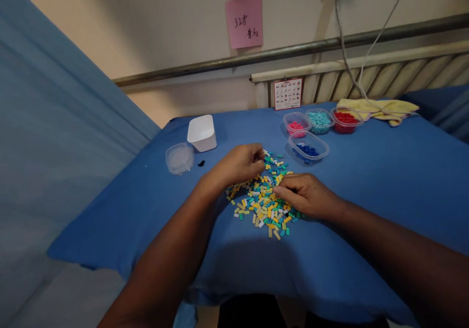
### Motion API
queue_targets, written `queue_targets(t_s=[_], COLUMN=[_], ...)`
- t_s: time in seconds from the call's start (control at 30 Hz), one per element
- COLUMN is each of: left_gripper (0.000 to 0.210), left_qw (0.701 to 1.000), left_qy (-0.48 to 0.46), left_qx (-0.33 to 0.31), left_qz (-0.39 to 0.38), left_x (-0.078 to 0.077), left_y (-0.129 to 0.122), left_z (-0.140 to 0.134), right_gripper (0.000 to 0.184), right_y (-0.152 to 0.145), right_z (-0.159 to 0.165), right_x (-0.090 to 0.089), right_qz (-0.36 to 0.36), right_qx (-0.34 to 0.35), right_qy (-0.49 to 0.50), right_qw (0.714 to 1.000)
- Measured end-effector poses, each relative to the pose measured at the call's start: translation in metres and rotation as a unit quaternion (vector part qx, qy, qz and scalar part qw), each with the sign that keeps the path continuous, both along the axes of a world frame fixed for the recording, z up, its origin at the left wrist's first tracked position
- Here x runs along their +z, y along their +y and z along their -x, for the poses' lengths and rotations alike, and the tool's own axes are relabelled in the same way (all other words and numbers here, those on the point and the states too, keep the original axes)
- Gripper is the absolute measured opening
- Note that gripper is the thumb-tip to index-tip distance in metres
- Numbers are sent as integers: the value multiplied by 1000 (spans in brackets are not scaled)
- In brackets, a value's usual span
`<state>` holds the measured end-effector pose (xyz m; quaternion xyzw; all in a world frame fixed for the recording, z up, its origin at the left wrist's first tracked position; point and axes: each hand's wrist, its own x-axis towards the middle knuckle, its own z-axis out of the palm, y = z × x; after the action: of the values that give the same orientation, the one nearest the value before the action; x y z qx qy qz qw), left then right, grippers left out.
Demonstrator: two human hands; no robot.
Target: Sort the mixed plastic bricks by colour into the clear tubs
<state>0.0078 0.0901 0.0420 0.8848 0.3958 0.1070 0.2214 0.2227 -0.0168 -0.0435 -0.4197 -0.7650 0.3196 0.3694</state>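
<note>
A loose pile of small toy bricks [262,208] in yellow, cream, white, green and blue lies on the blue-covered table. My left hand [242,164] is over the upper left of the pile, fingers curled inward. What its fingertips hold, if anything, is hidden. At the right side of the pile rests my right hand [308,193], closed, with its thumb against the curled fingers. Whether a brick is in it I cannot make out. Behind it stands a clear tub of dark blue bricks [308,150].
Toward the wall stand clear tubs of pink bricks [296,126], turquoise bricks [319,120] and red bricks [345,120], beside a yellow cloth [381,109]. To the left are a white container [202,133], a clear lidded tub [179,159] and a small black item [201,163]. A blue curtain [66,122] hangs left.
</note>
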Motion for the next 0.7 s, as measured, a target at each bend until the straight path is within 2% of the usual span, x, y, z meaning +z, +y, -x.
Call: queue_targets(t_s=[0.2, 0.27, 0.33, 0.4, 0.47, 0.6, 0.7], left_gripper=[12, 20, 32, 35, 26, 20, 17], left_qw=[993, 989, 989, 990, 993, 996, 995], left_qy=[-56, -81, -98, -103, -97, -61, -37], left_qx=[-74, -83, -74, -47, -12, 58, 84], left_qz=[-68, -88, -88, -79, -73, -35, 27], left_x=[7, 6, 4, 4, 8, 16, 13], left_y=[10, 16, 21, 23, 22, 17, 12], left_z=[-90, -107, -109, -97, -71, -1, 47], right_gripper=[49, 49, 48, 49, 49, 50, 51], right_y=[1, 1, 1, 2, 2, 1, 1], right_z=[-1, -2, -2, -2, -2, -2, -2], right_x=[-1, -2, -3, -3, -3, -4, -7], right_qz=[-3, 0, 3, 1, -2, 5, 4], right_qx=[-4, -1, 3, 5, 5, 3, 3], right_qy=[16, 18, 23, 28, 28, 22, 16], right_qw=[1000, 1000, 1000, 1000, 1000, 1000, 1000])
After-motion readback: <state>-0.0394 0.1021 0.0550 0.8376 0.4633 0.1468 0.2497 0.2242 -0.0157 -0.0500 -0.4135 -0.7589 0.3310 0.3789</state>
